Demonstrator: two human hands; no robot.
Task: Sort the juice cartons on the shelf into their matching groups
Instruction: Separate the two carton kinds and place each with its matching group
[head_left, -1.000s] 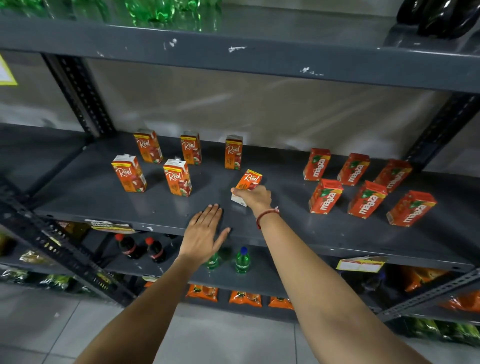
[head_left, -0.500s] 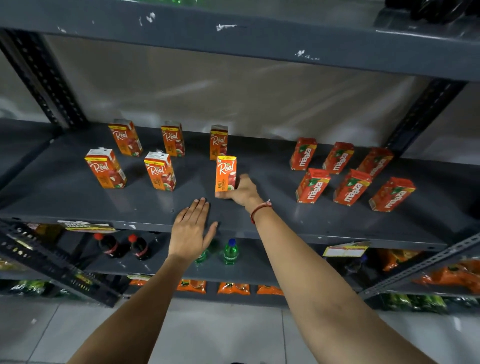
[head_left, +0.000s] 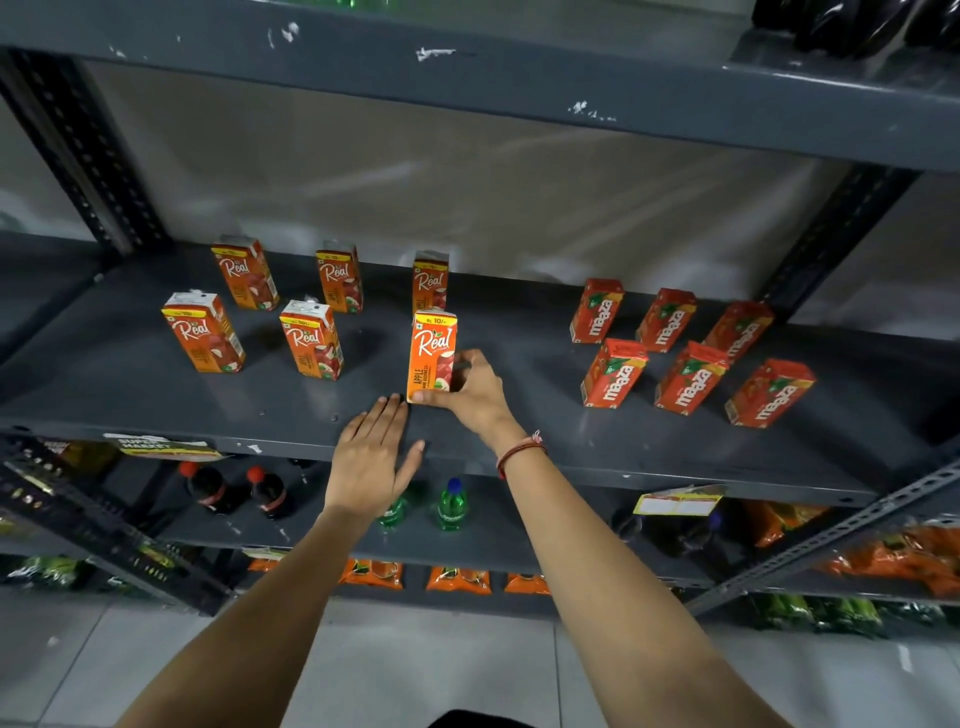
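Note:
A Real apple juice carton (head_left: 434, 353) stands upright on the grey shelf (head_left: 130, 384), near its front middle. My right hand (head_left: 475, 395) grips it at the base and right side. My left hand (head_left: 371, 460) lies flat on the shelf's front edge, fingers spread, just left of that carton. Several other Real cartons (head_left: 311, 340) stand in two rows on the left. Several red Maaza cartons (head_left: 613, 374) stand in two rows on the right.
The upper shelf (head_left: 467, 78) hangs close overhead. Slotted uprights (head_left: 78, 150) stand at the back left and right. Below are cola bottles (head_left: 208, 488), green bottles (head_left: 452, 506), orange snack packs (head_left: 457, 579) and a yellow price tag (head_left: 675, 501).
My right hand has turned the tilted Real carton upright and set it on the shelf in the front row. The left hand has stayed flat on the edge. The camera shifted slightly.

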